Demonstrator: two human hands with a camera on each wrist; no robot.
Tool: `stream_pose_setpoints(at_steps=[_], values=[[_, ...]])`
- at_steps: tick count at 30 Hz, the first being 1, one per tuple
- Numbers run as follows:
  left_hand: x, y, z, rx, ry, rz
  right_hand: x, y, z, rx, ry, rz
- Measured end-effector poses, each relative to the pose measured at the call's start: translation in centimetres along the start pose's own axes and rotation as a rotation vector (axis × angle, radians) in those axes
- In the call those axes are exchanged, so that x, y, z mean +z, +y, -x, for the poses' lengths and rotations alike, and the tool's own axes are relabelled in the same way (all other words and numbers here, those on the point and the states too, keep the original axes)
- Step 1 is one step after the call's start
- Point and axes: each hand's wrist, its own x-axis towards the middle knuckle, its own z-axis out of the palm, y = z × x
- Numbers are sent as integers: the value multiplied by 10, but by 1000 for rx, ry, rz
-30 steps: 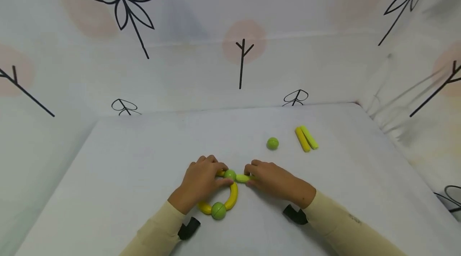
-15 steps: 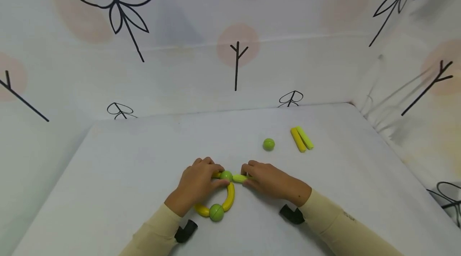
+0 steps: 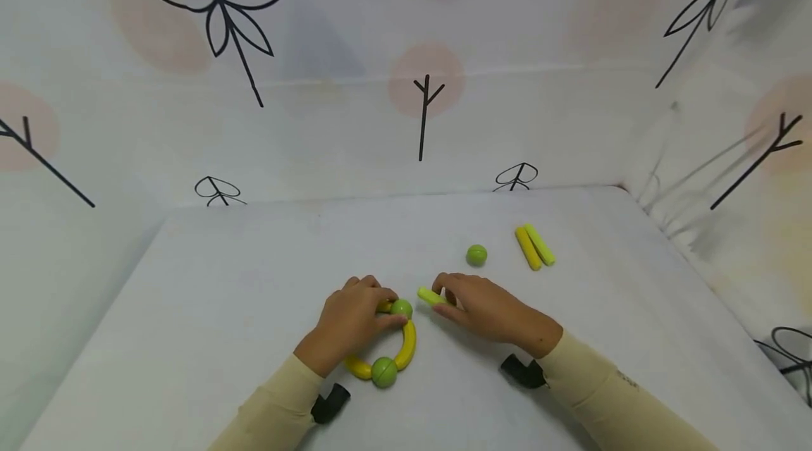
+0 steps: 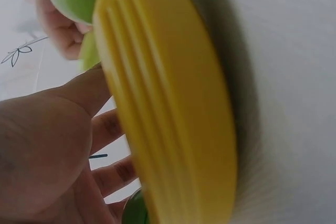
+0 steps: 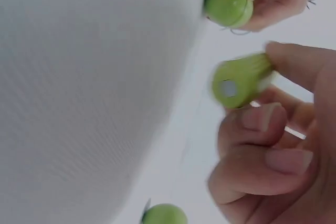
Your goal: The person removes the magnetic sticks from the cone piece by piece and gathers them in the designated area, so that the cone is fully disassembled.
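Note:
A ring of curved yellow rods (image 3: 407, 347) and green balls lies on the table's left-centre, partly hidden by my left hand (image 3: 351, 320). That hand grips the ring's far green ball (image 3: 402, 309), thumb and fingers around it. Another green ball (image 3: 383, 372) sits at the near side of the ring. Just to the right, my right hand (image 3: 485, 304) pinches a short lime-green rod (image 3: 430, 296) between thumb and fingers. In the right wrist view this rod (image 5: 239, 82) shows a round pale spot on its end. One yellow rod (image 4: 168, 98) fills the left wrist view.
Behind the right hand, a loose green ball (image 3: 476, 255) rests on the white table (image 3: 254, 254). Farther right lie a straight yellow rod (image 3: 528, 248) and a lime-green rod (image 3: 540, 244) side by side. White walls with plant drawings enclose the table's back and sides.
Earlier the lime-green rod touched the far green ball of the ring. Now my right hand has drawn it away, up and to the right, leaving a gap. My left hand keeps its place.

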Motion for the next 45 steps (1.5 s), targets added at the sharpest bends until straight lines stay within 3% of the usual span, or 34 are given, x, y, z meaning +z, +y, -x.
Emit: stream_pose_setpoints(at_steps=[11, 17, 23, 27, 33, 40, 45], values=[[0, 3, 4, -13, -7, -1, -17, 6, 0, 25, 244, -45], [0, 2, 3, -26, -19, 2, -32, 28, -3, 83, 413, -46], [1, 0, 3, -27, -18, 5, -44, 54, -3, 171, 482, -71], [1, -1, 2, -20, -19, 14, -50, 68, -2, 247, 465, -61], [-1, -1, 0, -6, -12, 9, -53, 81, -1, 364, 369, -48], [0, -1, 1, -22, -26, 6, -50, 88, -4, 426, 233, -2], [1, -1, 1, -10, -19, 7, -47, 89, -3, 435, 217, 39]])
